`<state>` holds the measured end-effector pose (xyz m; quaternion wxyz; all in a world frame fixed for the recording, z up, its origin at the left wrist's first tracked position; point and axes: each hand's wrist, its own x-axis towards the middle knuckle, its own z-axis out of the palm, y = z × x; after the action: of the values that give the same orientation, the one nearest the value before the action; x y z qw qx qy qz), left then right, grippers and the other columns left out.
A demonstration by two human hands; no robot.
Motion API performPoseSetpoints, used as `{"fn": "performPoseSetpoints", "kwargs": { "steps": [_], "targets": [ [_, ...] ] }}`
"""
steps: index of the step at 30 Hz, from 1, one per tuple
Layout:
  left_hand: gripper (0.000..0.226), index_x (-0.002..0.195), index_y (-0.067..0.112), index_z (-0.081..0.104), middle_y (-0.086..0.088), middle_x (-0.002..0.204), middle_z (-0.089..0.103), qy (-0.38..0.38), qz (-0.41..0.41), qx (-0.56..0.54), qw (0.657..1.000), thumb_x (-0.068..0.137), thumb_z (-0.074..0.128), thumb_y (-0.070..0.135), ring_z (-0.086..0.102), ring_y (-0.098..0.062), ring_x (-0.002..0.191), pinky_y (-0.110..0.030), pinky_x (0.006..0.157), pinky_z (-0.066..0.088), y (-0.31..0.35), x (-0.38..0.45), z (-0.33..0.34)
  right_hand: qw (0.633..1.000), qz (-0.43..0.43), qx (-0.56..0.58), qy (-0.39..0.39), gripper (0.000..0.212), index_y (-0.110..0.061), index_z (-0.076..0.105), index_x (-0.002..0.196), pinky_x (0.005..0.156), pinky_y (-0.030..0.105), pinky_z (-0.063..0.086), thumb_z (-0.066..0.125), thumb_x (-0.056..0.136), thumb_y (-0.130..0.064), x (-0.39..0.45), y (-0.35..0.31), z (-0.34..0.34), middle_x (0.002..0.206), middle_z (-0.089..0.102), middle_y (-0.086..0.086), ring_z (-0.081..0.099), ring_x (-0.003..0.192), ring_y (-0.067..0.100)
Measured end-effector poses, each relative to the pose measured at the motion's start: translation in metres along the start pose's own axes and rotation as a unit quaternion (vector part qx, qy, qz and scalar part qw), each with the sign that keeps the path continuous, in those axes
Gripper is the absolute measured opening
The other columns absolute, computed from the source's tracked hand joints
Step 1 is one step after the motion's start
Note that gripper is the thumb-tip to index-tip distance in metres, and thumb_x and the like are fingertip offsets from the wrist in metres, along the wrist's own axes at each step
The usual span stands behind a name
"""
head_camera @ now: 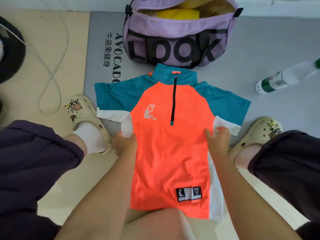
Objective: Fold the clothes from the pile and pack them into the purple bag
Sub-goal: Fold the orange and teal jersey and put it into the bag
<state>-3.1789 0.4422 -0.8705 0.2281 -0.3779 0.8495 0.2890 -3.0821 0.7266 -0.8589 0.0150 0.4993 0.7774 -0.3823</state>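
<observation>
You have something yellow already inside the open purple cloth bag with the big black letters [176, 42], so some packing looks done, but the bright orange short-sleeved shirt with blue shoulders and white sides [166, 146] is not folded yet — it lies flat and face up on the floor and grey mat, its collar right at the bag. Your left hand [123, 142] and right hand [218, 139] each pinch a side of it just under the sleeves. It looks thin, smooth and floppy — easy to fold.
</observation>
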Motion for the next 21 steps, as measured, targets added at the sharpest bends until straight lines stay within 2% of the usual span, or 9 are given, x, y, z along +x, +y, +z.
{"fn": "performPoseSetpoints", "kwargs": {
  "steps": [3,5,8,12,14,16,18,20,21],
  "targets": [
    [0.053,0.122,0.010,0.054,-0.012,0.116,0.060,-0.059,0.013,-0.065,0.996,0.077,0.073,0.031,0.061,-0.032,0.104,-0.045,0.092,0.051,-0.011,0.013,-0.005,0.995,0.075,0.057,-0.039,0.041,-0.003,0.054,0.097,0.078,0.030,0.041,0.075,0.083,-0.037,-0.003,0.021,-0.009,0.084,0.052,0.003,0.051,0.085,0.019],
    [0.039,0.104,0.009,0.059,-0.012,0.098,0.061,-0.079,0.019,-0.090,0.993,0.077,0.076,0.031,0.060,-0.026,0.088,-0.037,0.080,0.051,-0.013,0.021,-0.010,0.988,0.123,0.077,-0.061,0.039,-0.011,0.056,0.082,0.073,0.031,0.042,0.075,0.080,-0.046,-0.001,0.027,-0.012,0.075,0.053,-0.001,0.052,0.072,0.016],
    [0.031,0.066,0.019,0.053,-0.007,0.076,0.057,-0.112,0.036,-0.032,0.993,0.083,0.072,0.037,0.055,-0.023,0.073,-0.031,0.068,0.043,-0.012,0.033,-0.013,0.983,0.147,0.088,-0.061,0.040,-0.015,0.055,0.072,0.065,0.029,0.040,0.076,0.078,-0.048,0.002,0.028,-0.017,0.065,0.049,-0.004,0.046,0.060,0.012],
    [0.036,0.061,0.020,0.049,-0.003,0.065,0.052,-0.111,0.029,0.070,0.991,0.091,0.062,0.035,0.055,-0.025,0.065,-0.027,0.062,0.044,-0.007,0.038,-0.010,0.975,0.172,0.111,-0.091,0.051,-0.022,0.037,0.059,0.051,0.026,0.029,0.075,0.078,-0.050,0.007,0.030,-0.024,0.059,0.035,-0.007,0.034,0.055,0.012],
    [0.024,0.076,0.013,0.061,-0.010,0.085,0.061,-0.120,0.002,0.028,0.992,0.093,0.062,0.031,0.062,-0.030,0.088,-0.034,0.085,0.050,-0.004,0.040,-0.008,0.954,0.217,0.167,-0.121,0.047,-0.021,0.043,0.066,0.058,0.026,0.033,0.079,0.074,-0.051,0.011,0.032,-0.028,0.066,0.037,-0.003,0.037,0.060,0.013],
    [0.029,0.109,0.006,0.064,-0.012,0.105,0.059,-0.142,-0.047,-0.097,0.984,0.092,0.064,0.030,0.058,-0.028,0.101,-0.039,0.098,0.047,-0.004,0.041,-0.008,0.927,0.236,0.247,-0.155,0.049,-0.008,0.059,0.086,0.072,0.035,0.041,0.081,0.070,-0.048,0.015,0.034,-0.031,0.082,0.048,0.010,0.041,0.076,0.022],
    [0.037,0.116,0.009,0.063,-0.010,0.107,0.057,-0.174,-0.080,-0.201,0.960,0.087,0.066,0.032,0.056,-0.025,0.099,-0.036,0.091,0.047,-0.002,0.039,-0.014,0.903,0.247,0.312,-0.162,0.069,0.009,0.058,0.119,0.095,0.041,0.045,0.078,0.078,-0.042,0.018,0.034,-0.031,0.113,0.060,0.014,0.047,0.093,0.024],
    [0.040,0.116,0.009,0.063,-0.009,0.102,0.060,-0.208,-0.094,-0.240,0.943,0.086,0.065,0.035,0.058,-0.023,0.094,-0.033,0.085,0.048,0.001,0.040,-0.015,0.893,0.269,0.327,-0.152,0.071,0.005,0.051,0.133,0.107,0.047,0.042,0.074,0.083,-0.039,0.018,0.031,-0.031,0.134,0.055,0.017,0.059,0.113,0.036],
    [0.040,0.117,0.009,0.063,-0.007,0.099,0.063,-0.217,-0.095,-0.242,0.941,0.088,0.064,0.036,0.061,-0.021,0.088,-0.029,0.080,0.052,0.003,0.041,-0.015,0.893,0.275,0.323,-0.153,0.072,0.004,0.050,0.135,0.108,0.053,0.040,0.073,0.083,-0.040,0.017,0.030,-0.033,0.140,0.047,0.023,0.052,0.125,0.041]
  ]
}}
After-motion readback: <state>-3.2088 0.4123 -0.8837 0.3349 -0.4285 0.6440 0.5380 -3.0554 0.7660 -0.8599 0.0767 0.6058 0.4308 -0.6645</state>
